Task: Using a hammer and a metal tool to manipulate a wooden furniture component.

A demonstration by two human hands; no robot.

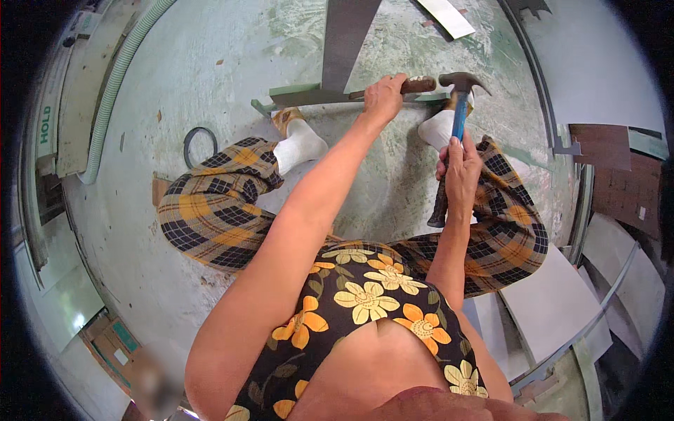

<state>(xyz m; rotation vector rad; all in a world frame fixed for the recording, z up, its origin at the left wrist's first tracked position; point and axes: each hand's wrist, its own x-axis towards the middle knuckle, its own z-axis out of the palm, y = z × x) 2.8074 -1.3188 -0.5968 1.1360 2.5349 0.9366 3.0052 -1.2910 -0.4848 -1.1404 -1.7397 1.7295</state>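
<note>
My left hand (384,98) is closed round a chisel (420,85), whose brown wooden handle sticks out to the right and whose thin blade shows to the left of the fingers. In my right hand (461,172) is a claw hammer (460,116) with a blue shaft and black grip; its head is up, just right of the chisel's handle end and apart from it. Under the chisel, a narrow greenish strip (295,91) lies across the floor between my feet. A long dark grey board (345,45) meets it from the far side.
My legs are spread, with a white-socked foot (300,144) near each end of the strip. A black ring (200,146) lies by my left knee. A ribbed hose (116,91) runs along the left. White panels (551,295) and brown sheets (609,147) lie at the right.
</note>
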